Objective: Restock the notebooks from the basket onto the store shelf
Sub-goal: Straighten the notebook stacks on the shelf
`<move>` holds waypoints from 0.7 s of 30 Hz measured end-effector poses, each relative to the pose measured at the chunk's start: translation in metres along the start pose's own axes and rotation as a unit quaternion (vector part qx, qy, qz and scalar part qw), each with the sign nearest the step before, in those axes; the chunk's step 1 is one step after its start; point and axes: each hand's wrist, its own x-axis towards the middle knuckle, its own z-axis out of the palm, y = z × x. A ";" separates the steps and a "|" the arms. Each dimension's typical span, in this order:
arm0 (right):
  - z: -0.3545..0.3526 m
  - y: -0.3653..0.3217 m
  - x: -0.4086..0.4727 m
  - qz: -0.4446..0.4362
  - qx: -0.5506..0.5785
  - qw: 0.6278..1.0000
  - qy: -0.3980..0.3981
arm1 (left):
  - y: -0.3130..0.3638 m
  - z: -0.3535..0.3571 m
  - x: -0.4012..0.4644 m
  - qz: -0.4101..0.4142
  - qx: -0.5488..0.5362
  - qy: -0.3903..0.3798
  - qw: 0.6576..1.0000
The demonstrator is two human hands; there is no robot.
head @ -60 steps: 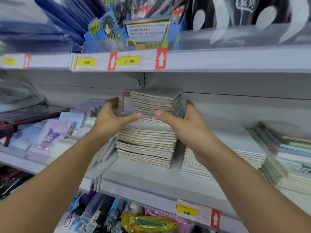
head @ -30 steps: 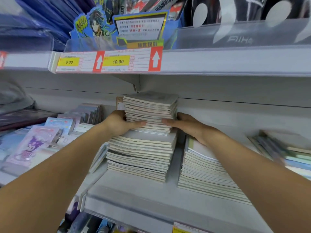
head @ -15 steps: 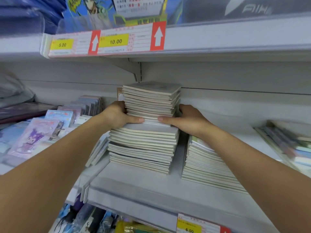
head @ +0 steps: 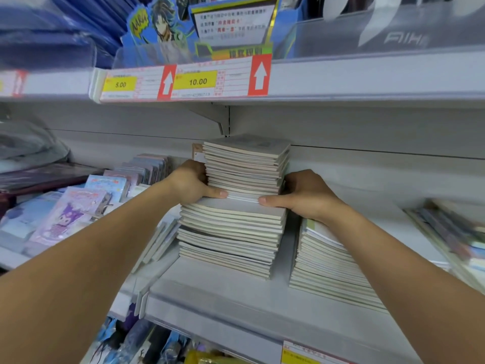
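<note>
Both hands have closed in since two seconds ago. Left hand (head: 190,183) and right hand (head: 305,194) clasp the upper notebook stack (head: 245,166), which rests on a lower stack (head: 231,236) on the shelf (head: 236,298).

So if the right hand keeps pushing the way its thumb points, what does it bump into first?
The right hand points left across the notebook stack, so it would probably meet the left hand's thumb tip first; only a small gap separates them.

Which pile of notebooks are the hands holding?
The upper batch, atop the taller middle stack, gripped between left hand and right hand. The right-side pile is untouched.
</note>
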 end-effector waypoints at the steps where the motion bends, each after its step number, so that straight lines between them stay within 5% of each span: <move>1: 0.000 0.000 0.000 -0.003 0.004 1.000 0.005 | -0.002 0.000 0.001 0.002 -0.001 0.012 1.000; 21: -0.003 0.001 -0.003 -0.025 -0.002 0.998 0.051 | -0.010 -0.001 0.005 -0.010 -0.053 0.027 0.998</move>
